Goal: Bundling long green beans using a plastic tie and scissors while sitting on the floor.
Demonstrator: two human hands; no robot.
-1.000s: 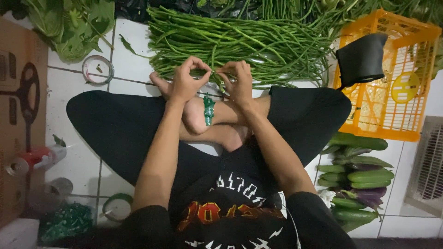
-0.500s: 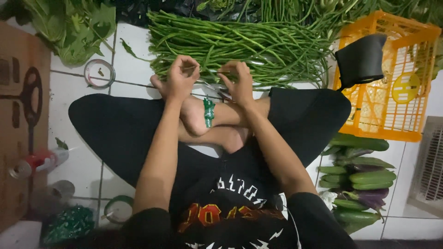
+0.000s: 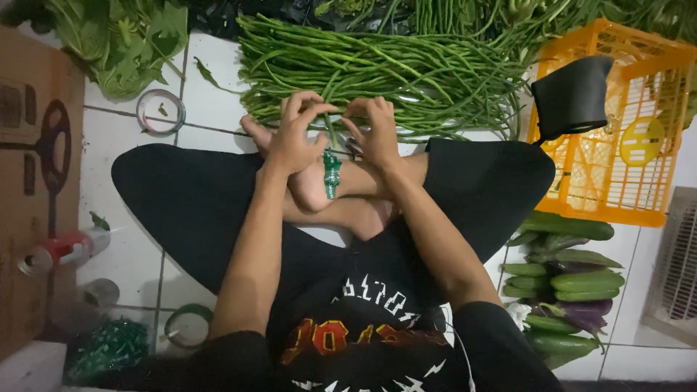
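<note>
The left hand [image 3: 298, 134] and the right hand [image 3: 374, 131] meet at the near edge of the heap of long beans [image 3: 385, 69] spread on the tiled floor [image 3: 210, 109]. Both hands are partly curled, fingertips pinched around a few thin green stalks pulled from the heap; how firmly they grip is hard to tell, since the fingers overlap. Just below the heap, between the wrists, a short green strip [image 3: 332, 174] lies against the person's crossed bare feet.

Right of the heap stands an orange plastic crate [image 3: 617, 181], with a black cloth [image 3: 573, 98] draped over its near rim; its contents do not show clearly. Below the crate lies a pile of cucumbers and purple eggplants [image 3: 570, 290]. Left of the heap a roll of clear tape [image 3: 160, 110] sits on the floor, with leafy greens [image 3: 116, 36] beyond it.
</note>
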